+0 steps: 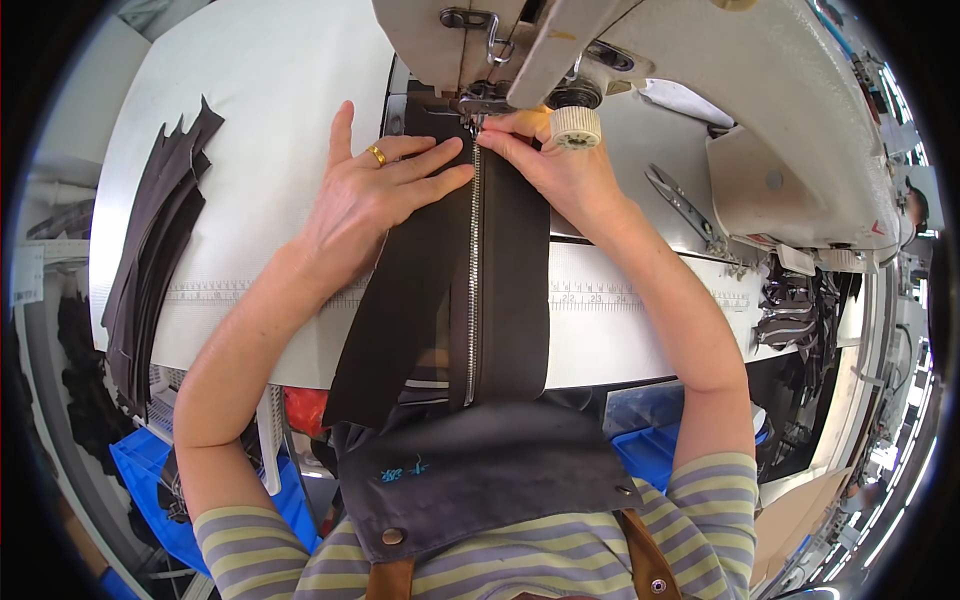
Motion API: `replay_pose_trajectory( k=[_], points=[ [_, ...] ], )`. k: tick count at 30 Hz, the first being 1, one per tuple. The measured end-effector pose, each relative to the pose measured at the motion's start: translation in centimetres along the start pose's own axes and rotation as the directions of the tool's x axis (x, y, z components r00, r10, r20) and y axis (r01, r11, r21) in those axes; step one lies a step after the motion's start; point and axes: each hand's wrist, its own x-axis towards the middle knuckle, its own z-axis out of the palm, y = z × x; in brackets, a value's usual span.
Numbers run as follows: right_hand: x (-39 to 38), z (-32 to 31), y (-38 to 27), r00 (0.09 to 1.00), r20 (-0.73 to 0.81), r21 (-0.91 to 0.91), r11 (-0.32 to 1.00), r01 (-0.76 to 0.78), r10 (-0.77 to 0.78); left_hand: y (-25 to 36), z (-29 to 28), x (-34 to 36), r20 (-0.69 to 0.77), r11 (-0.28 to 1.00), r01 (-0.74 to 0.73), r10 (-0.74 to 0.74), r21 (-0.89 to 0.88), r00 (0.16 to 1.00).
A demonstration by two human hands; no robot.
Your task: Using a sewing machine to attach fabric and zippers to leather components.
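A long metal-toothed zipper (474,260) runs lengthwise between dark fabric panels (400,290), its upper end under the presser foot of a sewing machine (640,50). My left hand (380,185), with a gold ring, lies with fingers spread on the fabric just left of the zipper. Close to the presser foot, my right hand (555,160) pinches the zipper and fabric edge between thumb and forefinger. The lower end of the fabric hangs over the table's near edge toward my dark apron (480,470).
A stack of dark cut fabric strips (165,240) lies at the table's left. Scissors (680,205) rest right of the machine needle area. Several zippers (790,310) hang at the right edge. Blue bins (165,480) stand below. A ruler strip (640,297) runs along the table.
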Motion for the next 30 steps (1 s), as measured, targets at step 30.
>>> replay_pose_trajectory(
  k=[30],
  points=[
    [0.0,0.6,0.7,0.932,-0.255,-0.018,0.965,0.261,-0.257,0.4,-0.8,0.0,0.120,0.993,0.056,-0.044,-0.100,0.992]
  ],
)
